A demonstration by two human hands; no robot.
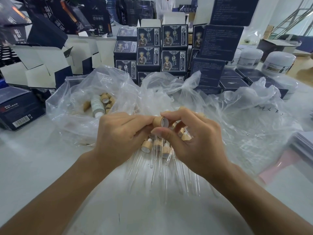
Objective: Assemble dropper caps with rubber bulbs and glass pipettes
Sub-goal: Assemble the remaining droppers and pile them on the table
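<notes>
dropper cap point(160, 122) pinched by both hands | plastic bags point(245, 112), stacked boxes point(174, 48) behind

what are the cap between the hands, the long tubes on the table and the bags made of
Cap: tan collar with a matte, wood-like look, possibly bamboo or a printed sleeve; the inside looks white, likely plastic. Both the left hand and right hand pinch it.
Tubes: clear and glossy with thin bright edges, most likely glass.
Bags: thin clear plastic film, crinkled and shiny.

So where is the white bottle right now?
In the head view, the white bottle lies left of centre inside the clear plastic bag, among loose wooden caps, beyond the left hand.
</notes>
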